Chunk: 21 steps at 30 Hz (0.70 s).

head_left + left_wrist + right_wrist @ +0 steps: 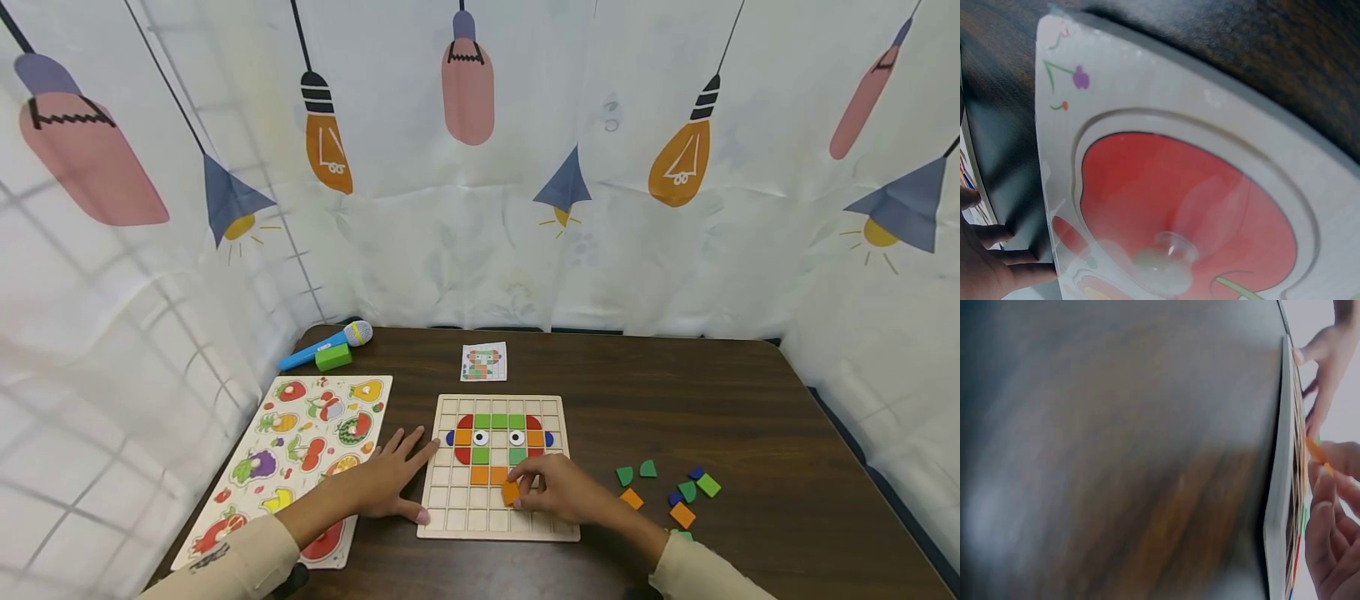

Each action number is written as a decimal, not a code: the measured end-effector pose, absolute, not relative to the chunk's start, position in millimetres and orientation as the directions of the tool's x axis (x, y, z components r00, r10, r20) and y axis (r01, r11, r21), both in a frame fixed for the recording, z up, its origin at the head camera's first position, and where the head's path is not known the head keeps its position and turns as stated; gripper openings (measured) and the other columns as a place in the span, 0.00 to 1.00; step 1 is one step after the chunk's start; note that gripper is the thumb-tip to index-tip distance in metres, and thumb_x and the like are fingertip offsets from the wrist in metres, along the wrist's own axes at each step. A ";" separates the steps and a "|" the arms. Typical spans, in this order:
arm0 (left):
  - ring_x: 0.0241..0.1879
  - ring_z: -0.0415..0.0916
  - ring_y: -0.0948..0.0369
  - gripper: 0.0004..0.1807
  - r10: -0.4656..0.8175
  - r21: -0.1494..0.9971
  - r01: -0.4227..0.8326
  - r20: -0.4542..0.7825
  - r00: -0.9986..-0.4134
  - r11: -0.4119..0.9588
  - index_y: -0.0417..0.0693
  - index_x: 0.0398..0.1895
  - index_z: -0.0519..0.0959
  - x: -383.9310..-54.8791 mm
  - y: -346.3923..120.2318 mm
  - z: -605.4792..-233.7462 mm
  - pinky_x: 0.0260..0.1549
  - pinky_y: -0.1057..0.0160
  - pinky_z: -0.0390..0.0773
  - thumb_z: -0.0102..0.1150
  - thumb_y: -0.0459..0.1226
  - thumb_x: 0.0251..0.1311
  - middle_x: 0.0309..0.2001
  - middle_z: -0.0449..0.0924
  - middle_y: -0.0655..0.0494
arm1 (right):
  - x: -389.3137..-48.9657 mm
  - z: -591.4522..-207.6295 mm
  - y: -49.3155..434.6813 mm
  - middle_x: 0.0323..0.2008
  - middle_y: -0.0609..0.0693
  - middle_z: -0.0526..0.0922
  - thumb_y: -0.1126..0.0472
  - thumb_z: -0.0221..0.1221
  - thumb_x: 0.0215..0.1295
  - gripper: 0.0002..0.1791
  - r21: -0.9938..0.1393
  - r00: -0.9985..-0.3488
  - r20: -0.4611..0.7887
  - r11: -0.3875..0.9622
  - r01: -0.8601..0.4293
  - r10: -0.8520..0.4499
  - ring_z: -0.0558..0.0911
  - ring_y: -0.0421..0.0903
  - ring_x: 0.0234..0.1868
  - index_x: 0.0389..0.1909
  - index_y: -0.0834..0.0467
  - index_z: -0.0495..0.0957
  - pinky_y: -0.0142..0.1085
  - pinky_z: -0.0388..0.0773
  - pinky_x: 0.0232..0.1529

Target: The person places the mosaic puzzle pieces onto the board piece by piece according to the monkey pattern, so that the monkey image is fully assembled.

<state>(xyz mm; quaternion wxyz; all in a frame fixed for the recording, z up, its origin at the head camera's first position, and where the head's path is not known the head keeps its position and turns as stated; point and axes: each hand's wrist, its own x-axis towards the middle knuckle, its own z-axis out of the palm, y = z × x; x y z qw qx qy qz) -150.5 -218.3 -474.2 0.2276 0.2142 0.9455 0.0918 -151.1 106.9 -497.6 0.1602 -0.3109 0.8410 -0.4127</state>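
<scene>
A pale wooden grid board (450, 521) lies on the table, with red, orange, green and blue tiles and two eye tiles forming a face-like pattern. My right hand (551, 490) pinches an orange square tile (511, 492), tilted over the board just below the row of orange tiles (480, 475). In the right wrist view the orange tile (1319, 455) shows edge-on between thumb and fingers. My left hand (390, 479) is spread, its fingertips and thumb at the board's left edge. The left wrist view shows the left hand (997, 269) with its fingers apart.
Right of the board lie several loose tiles, among them an orange square (682, 515) and a green quarter-round (625, 476). A small pattern card (483, 362) sits behind it. Leftward are a fruit puzzle board (255, 417), a toy microphone (322, 348) and a green block (333, 357).
</scene>
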 end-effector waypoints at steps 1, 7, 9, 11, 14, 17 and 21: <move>0.77 0.42 0.31 0.58 0.448 0.271 0.364 -0.391 -0.804 0.891 0.57 0.80 0.52 -150.4 -218.5 -474.4 0.66 0.29 0.59 0.64 0.69 0.50 0.80 0.44 0.40 | -150.8 -498.0 104.2 0.29 0.38 0.80 0.59 0.71 0.61 0.13 -0.792 -0.758 -0.018 0.472 -0.387 -0.652 0.72 0.31 0.26 0.45 0.56 0.85 0.26 0.72 0.30; 0.77 0.42 0.32 0.58 0.447 0.267 0.365 -0.399 -0.801 0.892 0.58 0.80 0.51 -150.6 -219.2 -474.8 0.66 0.30 0.59 0.63 0.70 0.50 0.80 0.43 0.41 | -148.6 -501.6 92.4 0.26 0.36 0.78 0.61 0.71 0.59 0.11 -0.764 -0.786 -0.017 0.515 -0.389 -0.618 0.70 0.30 0.25 0.42 0.56 0.85 0.26 0.70 0.28; 0.77 0.42 0.32 0.58 0.440 0.260 0.361 -0.404 -0.802 0.896 0.59 0.81 0.51 -150.4 -219.0 -474.4 0.66 0.30 0.59 0.62 0.70 0.50 0.80 0.43 0.41 | -148.7 -502.4 89.3 0.26 0.36 0.78 0.61 0.72 0.58 0.10 -0.753 -0.792 -0.002 0.522 -0.400 -0.610 0.71 0.30 0.25 0.41 0.56 0.85 0.26 0.70 0.29; 0.77 0.42 0.33 0.58 0.435 0.254 0.358 -0.410 -0.802 0.898 0.59 0.81 0.51 -150.7 -218.1 -473.5 0.67 0.30 0.59 0.62 0.70 0.50 0.80 0.43 0.41 | -148.2 -502.6 87.6 0.26 0.36 0.78 0.61 0.72 0.58 0.10 -0.743 -0.799 0.008 0.531 -0.406 -0.601 0.71 0.30 0.26 0.40 0.56 0.85 0.27 0.71 0.30; 0.77 0.42 0.33 0.58 0.431 0.252 0.355 -0.410 -0.804 0.900 0.58 0.80 0.52 -150.7 -217.3 -472.6 0.67 0.30 0.58 0.63 0.70 0.49 0.80 0.44 0.41 | -147.4 -501.4 85.4 0.25 0.36 0.78 0.61 0.73 0.57 0.10 -0.722 -0.807 0.024 0.549 -0.422 -0.590 0.72 0.30 0.27 0.40 0.55 0.85 0.27 0.71 0.32; 0.77 0.42 0.33 0.58 0.437 0.259 0.357 -0.405 -0.804 0.897 0.58 0.80 0.52 -150.2 -217.7 -472.9 0.67 0.30 0.58 0.63 0.69 0.50 0.80 0.44 0.41 | -145.9 -499.4 84.0 0.25 0.36 0.77 0.60 0.73 0.56 0.10 -0.707 -0.815 0.025 0.566 -0.424 -0.579 0.71 0.30 0.27 0.39 0.55 0.86 0.27 0.71 0.32; 0.77 0.42 0.32 0.58 0.444 0.262 0.364 -0.399 -0.802 0.894 0.58 0.80 0.52 -150.1 -218.5 -473.7 0.66 0.30 0.59 0.63 0.70 0.50 0.80 0.44 0.41 | -143.7 -498.4 81.9 0.24 0.36 0.77 0.58 0.74 0.55 0.10 -0.697 -0.825 0.035 0.578 -0.424 -0.564 0.71 0.30 0.27 0.36 0.54 0.86 0.27 0.69 0.31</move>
